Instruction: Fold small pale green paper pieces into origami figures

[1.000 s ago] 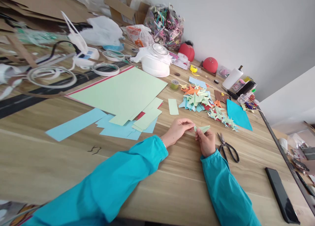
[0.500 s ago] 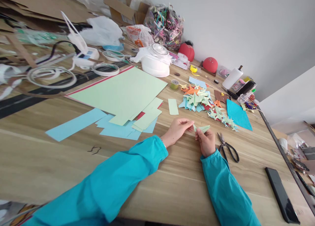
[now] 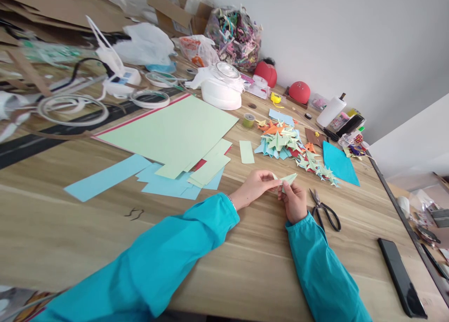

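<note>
Between my two hands is a small folded piece of pale green paper, pointed at its ends. My left hand pinches its left side with thumb and fingers. On its right side, my right hand grips it with the thumb on top; the fingers underneath are partly hidden. Just beyond the hands lies a pile of folded paper stars in green, blue, orange and red. A flat green paper strip rests a little past my left hand. Black-handled scissors lie open to the right of my right hand.
Large green sheets and blue paper strips lie to the left. A black phone is near the right edge. A spool, a white wrapped roll and a turquoise sheet sit further back.
My left hand has shifted slightly right, its thumb closer to my right thumb on the folded paper. The paper has tilted and moved a little left. Everything else stays put.
</note>
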